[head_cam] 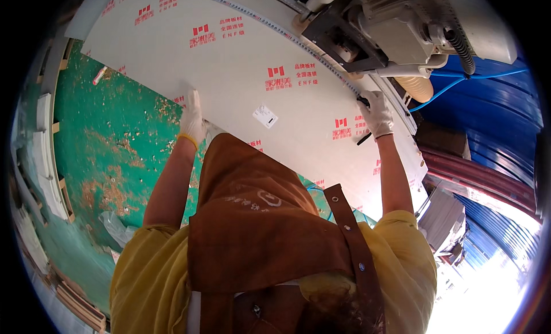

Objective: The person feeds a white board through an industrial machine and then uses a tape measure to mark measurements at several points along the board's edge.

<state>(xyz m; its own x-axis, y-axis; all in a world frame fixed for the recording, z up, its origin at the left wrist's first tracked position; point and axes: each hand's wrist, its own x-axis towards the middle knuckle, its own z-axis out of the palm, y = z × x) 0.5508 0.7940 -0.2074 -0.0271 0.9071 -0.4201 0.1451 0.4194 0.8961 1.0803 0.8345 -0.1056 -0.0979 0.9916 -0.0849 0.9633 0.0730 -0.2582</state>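
Note:
A large pale board (232, 80) with red print lies before me, a white label (265, 115) stuck on its face. Along its far side runs a steel tape measure (275, 27). My right hand (377, 114), in a white glove, is closed around a black object at the near end of the tape; the object is mostly hidden by the fingers. A black pen-like stick (363, 139) shows just below that hand. My left hand (192, 118), also gloved, rests at the board's near edge with its fingers extended.
A machine head (387, 32) with a black frame and hoses stands over the board's far side. The green floor (116, 140) is strewn with sawdust, and a clear plastic bag (117, 227) lies on it. Wooden pallets and boards line the left. Blue hoses (443, 92) hang at right.

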